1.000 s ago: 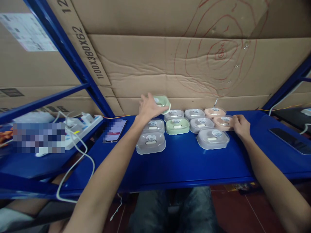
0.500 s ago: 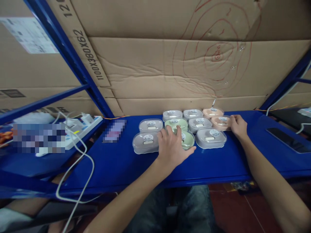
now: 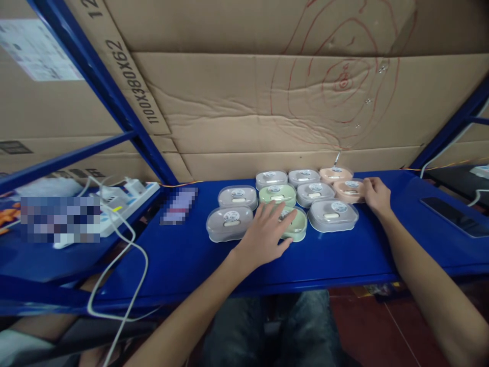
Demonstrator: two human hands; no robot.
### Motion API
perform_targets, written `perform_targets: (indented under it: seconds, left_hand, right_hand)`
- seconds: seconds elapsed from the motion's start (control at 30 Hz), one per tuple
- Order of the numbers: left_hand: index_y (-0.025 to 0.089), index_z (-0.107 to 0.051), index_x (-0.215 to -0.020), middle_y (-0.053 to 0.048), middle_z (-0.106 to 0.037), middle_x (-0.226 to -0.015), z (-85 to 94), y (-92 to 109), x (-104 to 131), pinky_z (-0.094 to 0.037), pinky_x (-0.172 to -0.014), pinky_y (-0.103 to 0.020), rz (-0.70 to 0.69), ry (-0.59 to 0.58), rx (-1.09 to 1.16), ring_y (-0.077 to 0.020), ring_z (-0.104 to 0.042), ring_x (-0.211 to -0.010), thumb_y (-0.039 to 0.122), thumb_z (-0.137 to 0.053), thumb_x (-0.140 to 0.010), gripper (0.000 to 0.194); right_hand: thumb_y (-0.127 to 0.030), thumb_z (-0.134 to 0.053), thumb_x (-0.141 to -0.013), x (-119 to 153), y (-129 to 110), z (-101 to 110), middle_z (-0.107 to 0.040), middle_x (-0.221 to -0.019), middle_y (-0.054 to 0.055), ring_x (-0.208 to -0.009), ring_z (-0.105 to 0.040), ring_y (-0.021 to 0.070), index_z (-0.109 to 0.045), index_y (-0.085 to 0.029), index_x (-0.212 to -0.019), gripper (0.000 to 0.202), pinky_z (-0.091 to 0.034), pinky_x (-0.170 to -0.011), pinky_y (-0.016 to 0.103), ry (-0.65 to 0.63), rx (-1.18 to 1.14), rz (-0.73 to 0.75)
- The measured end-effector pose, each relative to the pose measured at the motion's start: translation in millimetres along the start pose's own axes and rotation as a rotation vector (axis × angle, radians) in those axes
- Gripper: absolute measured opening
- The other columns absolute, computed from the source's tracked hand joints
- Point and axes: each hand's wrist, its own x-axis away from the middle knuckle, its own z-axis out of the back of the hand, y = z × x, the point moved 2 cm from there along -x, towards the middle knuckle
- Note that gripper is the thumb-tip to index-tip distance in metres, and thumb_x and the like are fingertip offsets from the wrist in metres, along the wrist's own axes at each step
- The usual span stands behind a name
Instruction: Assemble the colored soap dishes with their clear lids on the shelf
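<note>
Several oval plastic boxes with clear lids and round stickers sit in close rows on a blue tabletop. My left hand (image 3: 267, 234) spreads its fingers over the front green box (image 3: 300, 224), covering part of it; whether it touches the lid I cannot tell. To its left is a grey box (image 3: 225, 227), and behind it a second green box (image 3: 277, 193). My right hand (image 3: 377, 196) is closed at the right end of the front peach box (image 3: 347, 189), fingertips partly hidden. Another peach box (image 3: 336, 175) stands behind that one, and a grey box (image 3: 332, 216) in front.
Cardboard (image 3: 214, 102) with red drawn rings forms the back wall. A blurred-out flat object (image 3: 179, 205) lies on the left of the table, a dark phone (image 3: 454, 216) on the right. White cables (image 3: 143, 260) hang by the power strip (image 3: 147, 191) on the left.
My left hand has shifted slightly left and toward me, its fingers flatter and more of the rear green box showing. My right hand stays at the peach box. The view has tilted slightly.
</note>
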Motion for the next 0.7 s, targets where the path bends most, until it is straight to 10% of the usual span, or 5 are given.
perform_targets:
  seconds: [0.47,0.7]
  left_hand:
    - [0.018,-0.053,-0.162,-0.024,-0.061,-0.151,-14.0,12,-20,-0.044,-0.113,-0.059,0.138,0.031,-0.16,-0.0458,-0.055,-0.137,0.066,-0.064,-0.101,0.078]
    - [0.02,-0.059,-0.155,-0.018,-0.062,-0.153,30.5,-14,-63,-0.045,-0.117,-0.055,0.229,0.151,0.025,-0.0389,-0.054,-0.142,0.063,-0.041,-0.111,0.064]
  right_hand:
    - [-0.047,-0.046,-0.098,2,-5,2,-0.078,-0.123,0.022,-0.12,-0.071,0.0359,-0.071,-0.016,-0.113,0.042,-0.052,-0.11,0.049,-0.014,0.001,0.004]
    - [-0.048,-0.046,-0.099,1,-2,1,-0.078,-0.125,0.021,-0.121,-0.071,0.0353,-0.071,-0.017,-0.112,0.042,-0.052,-0.109,0.048,-0.02,0.002,0.006]
